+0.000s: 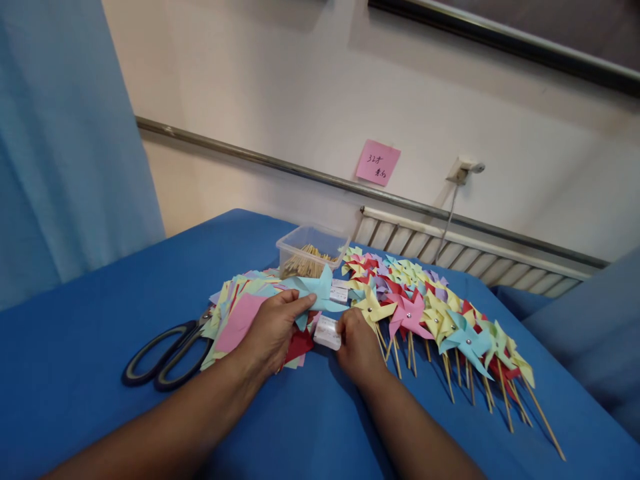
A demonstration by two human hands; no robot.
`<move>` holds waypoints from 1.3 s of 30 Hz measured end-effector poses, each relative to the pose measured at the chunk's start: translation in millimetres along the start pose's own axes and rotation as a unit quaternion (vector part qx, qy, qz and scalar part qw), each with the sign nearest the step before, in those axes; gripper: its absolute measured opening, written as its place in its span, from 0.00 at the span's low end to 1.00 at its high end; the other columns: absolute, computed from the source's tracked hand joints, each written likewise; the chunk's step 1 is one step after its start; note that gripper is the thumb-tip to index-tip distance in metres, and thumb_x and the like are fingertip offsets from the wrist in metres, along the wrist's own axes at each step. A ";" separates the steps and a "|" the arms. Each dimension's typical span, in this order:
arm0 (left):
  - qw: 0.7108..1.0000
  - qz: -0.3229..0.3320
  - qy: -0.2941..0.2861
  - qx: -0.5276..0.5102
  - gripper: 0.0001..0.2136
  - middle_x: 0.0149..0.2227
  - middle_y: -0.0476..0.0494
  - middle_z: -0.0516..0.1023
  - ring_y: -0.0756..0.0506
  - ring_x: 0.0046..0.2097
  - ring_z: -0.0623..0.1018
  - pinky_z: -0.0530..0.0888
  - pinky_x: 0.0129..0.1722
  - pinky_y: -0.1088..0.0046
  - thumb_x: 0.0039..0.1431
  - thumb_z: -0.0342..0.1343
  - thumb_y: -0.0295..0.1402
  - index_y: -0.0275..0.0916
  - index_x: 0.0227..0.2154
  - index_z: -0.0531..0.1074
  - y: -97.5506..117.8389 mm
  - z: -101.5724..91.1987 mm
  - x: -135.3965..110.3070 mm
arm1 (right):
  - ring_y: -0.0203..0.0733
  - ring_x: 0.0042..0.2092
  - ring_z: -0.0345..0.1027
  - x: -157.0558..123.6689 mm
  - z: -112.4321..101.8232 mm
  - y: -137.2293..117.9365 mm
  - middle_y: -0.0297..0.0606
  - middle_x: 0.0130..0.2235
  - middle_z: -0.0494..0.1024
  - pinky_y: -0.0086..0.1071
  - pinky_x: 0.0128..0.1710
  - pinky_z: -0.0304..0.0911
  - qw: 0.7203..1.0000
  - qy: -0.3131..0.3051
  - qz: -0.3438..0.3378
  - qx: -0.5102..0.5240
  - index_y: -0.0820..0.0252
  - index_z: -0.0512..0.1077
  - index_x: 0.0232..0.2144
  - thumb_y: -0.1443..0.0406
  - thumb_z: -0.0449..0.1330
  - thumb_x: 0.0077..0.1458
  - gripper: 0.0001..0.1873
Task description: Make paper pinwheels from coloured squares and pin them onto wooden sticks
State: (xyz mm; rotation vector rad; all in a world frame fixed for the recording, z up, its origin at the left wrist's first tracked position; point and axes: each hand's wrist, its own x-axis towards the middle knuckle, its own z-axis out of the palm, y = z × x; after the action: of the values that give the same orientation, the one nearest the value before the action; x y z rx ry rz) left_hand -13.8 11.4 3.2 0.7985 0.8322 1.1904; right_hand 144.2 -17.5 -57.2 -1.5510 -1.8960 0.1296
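Note:
My left hand [274, 328] pinches a light blue folded paper pinwheel head [316, 291] above a fanned pile of coloured paper squares [235, 313]. My right hand [358, 345] is closed next to a small white box [327, 332] that lies on the blue cloth; its fingertips are at the box and under the blue paper, and what they hold is hidden. Right of my hands lies a row of several finished pinwheels on wooden sticks [435, 313].
Black-handled scissors [167, 353] lie left of the paper pile. A clear plastic tub of wooden sticks [309, 257] stands behind it. The blue-covered table [90, 313] meets a wall with a rail, a radiator [450, 250] and a pink note [378, 162].

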 end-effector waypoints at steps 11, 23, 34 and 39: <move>1.000 -0.007 0.007 -0.001 0.08 0.23 0.47 0.76 0.48 0.25 0.75 0.73 0.29 0.72 0.44 0.65 0.30 0.35 0.24 0.71 1.2 1.7 -1.4 | 0.40 0.31 0.62 1.8 5.9 12.2 0.34 0.31 0.66 0.31 0.31 0.55 0.998 0.037 -0.013 0.040 0.57 0.63 0.28 0.75 0.52 0.43 0.10; 1.000 -0.006 0.009 0.001 0.08 0.23 0.47 0.76 0.48 0.26 0.75 0.73 0.30 0.72 0.43 0.66 0.30 0.34 0.24 0.72 1.2 2.4 0.9 | 0.40 0.32 0.63 2.3 6.1 10.0 0.34 0.31 0.66 0.31 0.33 0.56 0.997 0.066 0.003 0.046 0.58 0.63 0.27 0.75 0.51 0.42 0.10; 1.000 -0.009 0.008 0.000 0.09 0.20 0.49 0.74 0.50 0.23 0.73 0.71 0.24 0.76 0.42 0.66 0.29 0.35 0.21 0.70 2.8 4.8 -2.2 | 0.38 0.22 0.63 11.7 13.6 15.3 0.29 0.21 0.72 0.27 0.23 0.53 0.970 0.040 0.179 0.159 0.58 0.69 0.30 0.64 0.59 0.47 0.06; 1.000 -0.005 -0.003 0.013 0.08 0.20 0.48 0.74 0.51 0.22 0.72 0.70 0.22 0.76 0.44 0.65 0.30 0.34 0.23 0.71 2.7 3.8 -1.4 | 0.38 0.23 0.64 14.4 15.7 14.5 0.30 0.22 0.73 0.28 0.23 0.54 0.969 0.053 0.180 0.161 0.57 0.71 0.29 0.61 0.57 0.51 0.07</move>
State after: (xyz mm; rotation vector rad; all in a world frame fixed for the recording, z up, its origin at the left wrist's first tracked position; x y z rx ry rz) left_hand -11.9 10.2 7.6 0.8176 0.8484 1.1701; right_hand 146.8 4.8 -69.9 -1.6213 -1.4123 0.4807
